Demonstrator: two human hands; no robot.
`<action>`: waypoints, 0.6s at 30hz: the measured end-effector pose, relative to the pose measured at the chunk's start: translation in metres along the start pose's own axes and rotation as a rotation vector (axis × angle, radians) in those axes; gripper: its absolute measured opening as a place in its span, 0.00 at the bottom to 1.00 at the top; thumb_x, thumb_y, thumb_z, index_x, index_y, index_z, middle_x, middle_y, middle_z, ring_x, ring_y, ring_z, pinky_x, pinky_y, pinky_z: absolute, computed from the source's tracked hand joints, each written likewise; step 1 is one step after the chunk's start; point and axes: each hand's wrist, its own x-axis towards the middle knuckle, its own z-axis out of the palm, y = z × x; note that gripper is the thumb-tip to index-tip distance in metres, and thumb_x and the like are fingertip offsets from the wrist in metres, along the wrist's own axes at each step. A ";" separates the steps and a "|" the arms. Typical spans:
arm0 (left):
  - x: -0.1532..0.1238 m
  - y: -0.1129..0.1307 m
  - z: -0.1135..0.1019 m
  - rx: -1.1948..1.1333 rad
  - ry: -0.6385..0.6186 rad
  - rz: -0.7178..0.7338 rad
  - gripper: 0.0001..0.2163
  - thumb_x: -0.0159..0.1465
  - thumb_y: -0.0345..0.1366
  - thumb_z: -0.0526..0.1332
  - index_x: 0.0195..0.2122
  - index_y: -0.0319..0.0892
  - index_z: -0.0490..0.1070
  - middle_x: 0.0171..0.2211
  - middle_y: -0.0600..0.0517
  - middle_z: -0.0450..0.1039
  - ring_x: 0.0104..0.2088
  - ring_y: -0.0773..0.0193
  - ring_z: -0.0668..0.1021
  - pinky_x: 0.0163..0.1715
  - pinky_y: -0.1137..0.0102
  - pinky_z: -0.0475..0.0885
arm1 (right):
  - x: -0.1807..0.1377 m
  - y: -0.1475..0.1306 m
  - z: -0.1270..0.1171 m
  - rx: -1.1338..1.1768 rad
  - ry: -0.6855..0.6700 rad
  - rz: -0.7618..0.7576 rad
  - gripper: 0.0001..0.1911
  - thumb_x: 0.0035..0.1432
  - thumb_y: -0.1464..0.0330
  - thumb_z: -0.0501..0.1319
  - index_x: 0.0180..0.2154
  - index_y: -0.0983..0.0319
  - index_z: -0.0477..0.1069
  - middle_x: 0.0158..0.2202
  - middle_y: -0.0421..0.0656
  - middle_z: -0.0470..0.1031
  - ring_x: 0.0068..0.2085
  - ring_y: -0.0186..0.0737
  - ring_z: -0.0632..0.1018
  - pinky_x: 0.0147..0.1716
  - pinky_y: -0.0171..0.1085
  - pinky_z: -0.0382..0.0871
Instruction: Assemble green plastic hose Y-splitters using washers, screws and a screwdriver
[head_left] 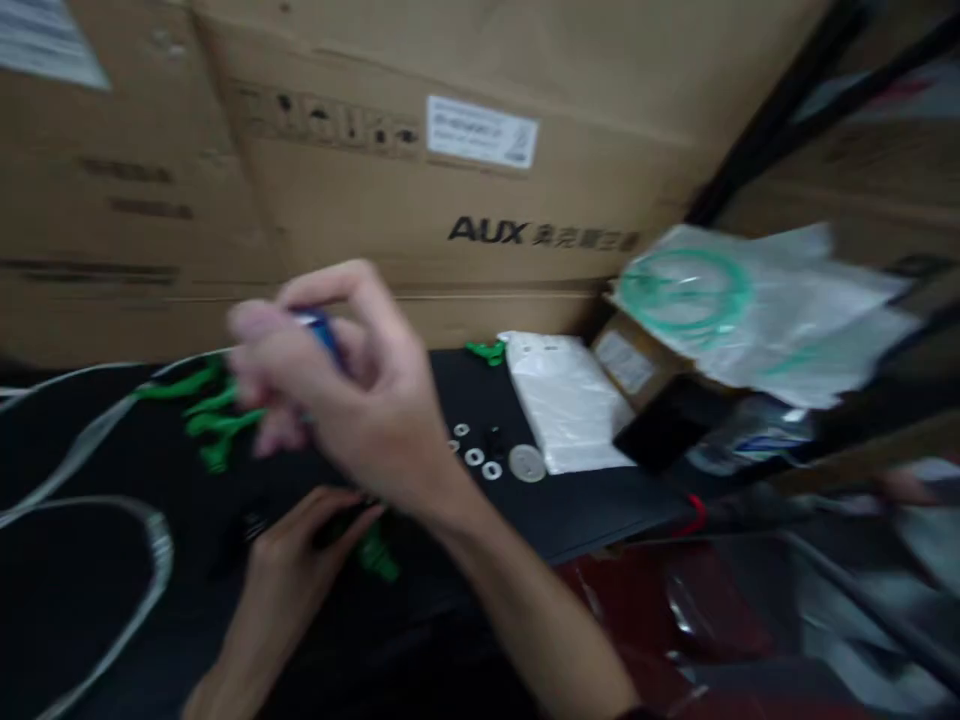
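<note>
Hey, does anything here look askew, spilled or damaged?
No obvious spill or damage, though blur hides detail. The clear plastic bag with green tubing at right looks untidy: it sprawls past the edge of the small cardboard box beneath it.

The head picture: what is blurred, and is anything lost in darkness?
Head view: the right hand looks smeared, probably by motion; head view: AUX lettering legible, small print on the white label too soft to read; head view: detail around the left hand sinks into the black surface.
</note>
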 end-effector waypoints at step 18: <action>0.005 0.001 0.010 0.031 -0.102 -0.295 0.05 0.62 0.28 0.70 0.37 0.43 0.76 0.35 0.54 0.80 0.35 0.62 0.83 0.38 0.70 0.79 | 0.004 0.008 0.002 0.283 0.043 -0.073 0.10 0.68 0.68 0.60 0.34 0.56 0.60 0.21 0.28 0.57 0.19 0.26 0.57 0.18 0.27 0.52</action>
